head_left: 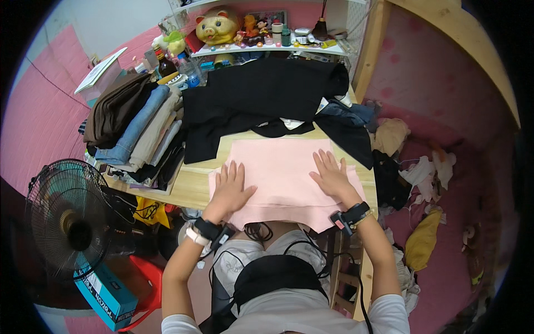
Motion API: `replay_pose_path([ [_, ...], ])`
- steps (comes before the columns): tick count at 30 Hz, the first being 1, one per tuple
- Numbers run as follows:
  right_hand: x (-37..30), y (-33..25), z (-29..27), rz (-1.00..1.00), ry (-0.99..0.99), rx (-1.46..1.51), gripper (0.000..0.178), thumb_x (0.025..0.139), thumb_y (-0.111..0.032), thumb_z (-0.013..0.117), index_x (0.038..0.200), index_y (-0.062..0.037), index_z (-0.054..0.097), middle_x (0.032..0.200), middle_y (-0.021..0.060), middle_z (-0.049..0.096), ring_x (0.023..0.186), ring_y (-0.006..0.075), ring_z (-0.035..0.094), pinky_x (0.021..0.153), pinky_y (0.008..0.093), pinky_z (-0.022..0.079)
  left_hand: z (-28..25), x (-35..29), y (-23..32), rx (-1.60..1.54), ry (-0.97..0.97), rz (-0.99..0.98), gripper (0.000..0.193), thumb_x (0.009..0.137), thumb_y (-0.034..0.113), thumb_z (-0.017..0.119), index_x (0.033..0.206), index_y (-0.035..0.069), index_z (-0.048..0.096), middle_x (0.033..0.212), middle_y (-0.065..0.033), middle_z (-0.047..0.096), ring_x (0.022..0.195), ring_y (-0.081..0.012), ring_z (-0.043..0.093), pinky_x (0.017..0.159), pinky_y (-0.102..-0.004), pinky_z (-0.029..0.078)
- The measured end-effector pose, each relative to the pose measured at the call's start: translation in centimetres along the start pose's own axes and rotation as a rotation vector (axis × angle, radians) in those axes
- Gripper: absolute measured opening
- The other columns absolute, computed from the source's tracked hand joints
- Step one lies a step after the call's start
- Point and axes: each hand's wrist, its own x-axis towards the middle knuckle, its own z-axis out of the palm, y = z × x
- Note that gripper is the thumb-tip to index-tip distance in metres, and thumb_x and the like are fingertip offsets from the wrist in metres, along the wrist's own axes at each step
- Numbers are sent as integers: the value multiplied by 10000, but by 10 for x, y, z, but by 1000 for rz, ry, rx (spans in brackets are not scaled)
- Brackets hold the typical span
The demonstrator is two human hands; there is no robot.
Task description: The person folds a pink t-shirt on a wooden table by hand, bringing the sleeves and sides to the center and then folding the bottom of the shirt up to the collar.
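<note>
A pale pink garment (281,172) lies spread on the wooden table, its lower part reaching over the near edge. My left hand (230,189) rests flat on its left side with the fingers apart. On the right side, my right hand (332,178) lies palm down, fingers stretched out and spread. Neither hand grips anything. Behind the pink cloth, a black garment (261,92) is laid across the far part of the table. What kind of garment the pink one is, I cannot tell.
A stack of folded clothes (136,128) stands at the table's left. Left of it is a black fan (72,222). A shelf (267,49) holds a golden pig figure (217,28) and small items. Loose clothes (423,178) lie on the pink bedding to the right.
</note>
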Motion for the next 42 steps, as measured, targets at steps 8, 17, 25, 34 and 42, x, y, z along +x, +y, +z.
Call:
replay_pose_path([
  [8, 3, 1, -13, -8, -85, -46, 643, 940, -494, 392, 1471, -152, 271, 1558, 65, 194, 1433, 259, 173, 1100, 618, 32, 11, -36, -15, -221, 196, 16, 706, 897, 448, 499, 1441, 38, 311, 1494, -240, 261, 1397, -396, 204, 1124, -544, 118],
  [17, 52, -76, -85, -369, -507, 30, 603, 906, -433, 508, 1356, -36, 441, 1293, 218, 528, 1183, 349, 521, 1010, 395, 383, 71, -116, -60, -894, 703, -564, 388, 850, 227, 660, 1121, 6, 493, 1020, -135, 550, 951, -247, 554, 806, -341, 464],
  [25, 122, -205, -25, -887, -411, -80, 345, 824, -224, 585, 1075, 11, 613, 1026, 245, 641, 962, 414, 599, 855, 445, 467, 54, -98, -29, -894, 580, -602, 366, 826, 370, 697, 799, 26, 576, 696, -93, 636, 606, -220, 601, 548, -355, 467],
  [34, 149, -232, 36, -817, -246, 207, 151, 754, -41, 634, 888, 10, 588, 832, 186, 636, 825, 348, 619, 720, 405, 487, 27, -101, -30, -348, 755, -375, 418, 727, 273, 769, 973, 15, 550, 946, -163, 508, 869, -326, 528, 734, -386, 441],
  [42, 156, -221, 31, -648, -325, 612, 111, 850, -9, 592, 943, -2, 532, 741, 67, 572, 607, 133, 551, 580, 289, 460, 31, -83, -53, -488, 872, -458, 165, 825, 165, 636, 866, 6, 623, 849, -158, 593, 812, -356, 569, 710, -425, 452],
])
